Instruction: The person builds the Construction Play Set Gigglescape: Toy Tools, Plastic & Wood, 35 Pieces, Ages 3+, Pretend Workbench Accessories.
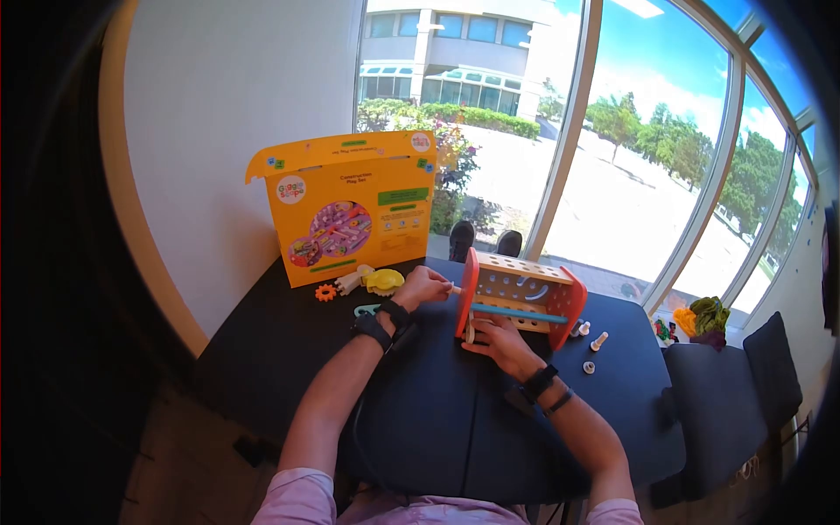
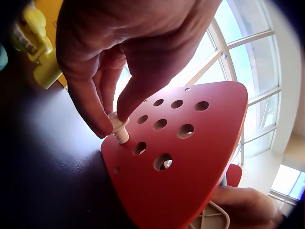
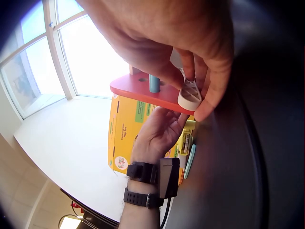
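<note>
Head view: left grip (image 1: 425,287) clamped on a pale screw (image 1: 456,290), thumb and fingers pinched together; screw points into the outer side of a red end panel (image 1: 466,306) just right of the grip. Right grip (image 1: 504,343) holds a pale ribbed piece (image 1: 471,331) at the panel's inner side, below a blue rod (image 1: 525,316) of the wooden toy frame (image 1: 525,267). Left of the left grip, near: a yellow part (image 1: 383,281), then an orange gear (image 1: 325,292); a teal piece (image 1: 366,310) lies nearer its wrist. Beyond these, an orange-yellow box (image 1: 350,201) stands upright. Right of the right grip, past the far red panel (image 1: 576,302), loose pale fasteners (image 1: 598,341) on the black tabletop (image 1: 420,420). Left wrist view: thumb and fingertips close round the screw's head; threaded shank runs from the grip to the panel, depth unclear. Holes dot the panel beside the grip. Right grip partly shows past the panel's edge, ribbed piece with it. Right wrist view: thumb and fingers clamped on the ribbed piece, blue rod near the thumb. Left grip across the panel, fingertips partly hidden.
</note>
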`<act>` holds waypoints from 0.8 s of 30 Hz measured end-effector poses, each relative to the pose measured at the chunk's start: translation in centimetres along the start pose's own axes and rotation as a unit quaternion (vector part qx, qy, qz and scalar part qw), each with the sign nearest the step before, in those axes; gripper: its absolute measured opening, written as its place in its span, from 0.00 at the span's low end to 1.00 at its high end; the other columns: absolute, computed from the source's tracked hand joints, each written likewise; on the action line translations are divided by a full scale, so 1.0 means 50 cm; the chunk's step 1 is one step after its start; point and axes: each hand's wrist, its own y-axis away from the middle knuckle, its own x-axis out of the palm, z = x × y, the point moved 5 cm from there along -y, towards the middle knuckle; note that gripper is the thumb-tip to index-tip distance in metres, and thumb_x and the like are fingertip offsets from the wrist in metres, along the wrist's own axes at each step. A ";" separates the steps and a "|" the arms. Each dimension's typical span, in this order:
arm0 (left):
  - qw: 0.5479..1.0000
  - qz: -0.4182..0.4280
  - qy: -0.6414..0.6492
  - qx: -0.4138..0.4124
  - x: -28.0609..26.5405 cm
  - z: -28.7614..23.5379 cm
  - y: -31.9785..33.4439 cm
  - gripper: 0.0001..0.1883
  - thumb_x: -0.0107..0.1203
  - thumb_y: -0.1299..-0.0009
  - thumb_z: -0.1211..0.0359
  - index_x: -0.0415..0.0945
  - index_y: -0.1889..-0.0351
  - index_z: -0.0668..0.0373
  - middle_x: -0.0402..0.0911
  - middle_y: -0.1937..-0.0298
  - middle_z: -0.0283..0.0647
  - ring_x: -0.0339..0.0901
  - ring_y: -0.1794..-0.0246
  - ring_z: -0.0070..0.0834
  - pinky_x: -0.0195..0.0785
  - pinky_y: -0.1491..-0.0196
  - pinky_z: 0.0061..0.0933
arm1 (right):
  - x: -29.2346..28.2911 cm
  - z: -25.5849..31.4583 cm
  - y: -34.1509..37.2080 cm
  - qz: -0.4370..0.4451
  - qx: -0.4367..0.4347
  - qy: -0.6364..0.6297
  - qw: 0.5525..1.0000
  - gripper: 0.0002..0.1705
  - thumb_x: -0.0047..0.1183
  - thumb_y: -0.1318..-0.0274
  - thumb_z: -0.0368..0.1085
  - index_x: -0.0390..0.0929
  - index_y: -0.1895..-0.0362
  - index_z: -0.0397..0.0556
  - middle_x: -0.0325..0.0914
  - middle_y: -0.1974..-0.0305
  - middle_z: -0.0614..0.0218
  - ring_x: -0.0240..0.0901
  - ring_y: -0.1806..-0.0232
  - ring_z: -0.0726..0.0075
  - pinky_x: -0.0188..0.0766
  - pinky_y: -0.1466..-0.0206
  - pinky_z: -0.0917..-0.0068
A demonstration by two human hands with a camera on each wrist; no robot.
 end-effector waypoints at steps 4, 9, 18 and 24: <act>1.000 0.016 -0.003 0.003 0.015 -0.004 0.000 0.14 0.66 0.18 0.69 0.89 0.43 0.70 0.92 0.52 0.41 0.91 0.52 0.28 0.88 0.46 0.28 | 0.003 0.003 0.000 0.007 -0.006 -0.004 1.000 0.22 0.58 0.19 0.36 0.73 0.28 0.44 0.81 0.38 0.58 0.85 0.38 0.56 0.88 0.35 0.53; 0.999 0.036 0.002 -0.005 0.047 -0.011 0.014 0.15 0.63 0.17 0.69 0.86 0.39 0.70 0.91 0.46 0.42 0.91 0.47 0.30 0.87 0.40 0.30 | -0.001 0.000 -0.002 -0.006 -0.027 -0.002 1.000 0.19 0.58 0.20 0.36 0.77 0.32 0.43 0.81 0.38 0.59 0.86 0.41 0.58 0.91 0.38 0.57; 0.997 0.075 0.028 -0.003 0.033 -0.016 0.012 0.15 0.60 0.17 0.74 0.83 0.36 0.71 0.90 0.43 0.45 0.91 0.44 0.33 0.87 0.39 0.30 | -0.019 -0.016 -0.034 -0.021 -0.053 -0.042 0.998 0.20 0.60 0.20 0.38 0.77 0.33 0.42 0.81 0.39 0.59 0.87 0.46 0.61 0.93 0.42 0.59; 0.995 0.087 0.038 0.009 0.036 -0.029 0.020 0.16 0.56 0.20 0.80 0.83 0.37 0.71 0.89 0.42 0.47 0.90 0.42 0.35 0.86 0.36 0.32 | -0.020 -0.019 -0.040 -0.038 -0.063 -0.043 0.996 0.18 0.59 0.19 0.38 0.78 0.33 0.45 0.85 0.42 0.63 0.88 0.47 0.63 0.92 0.41 0.61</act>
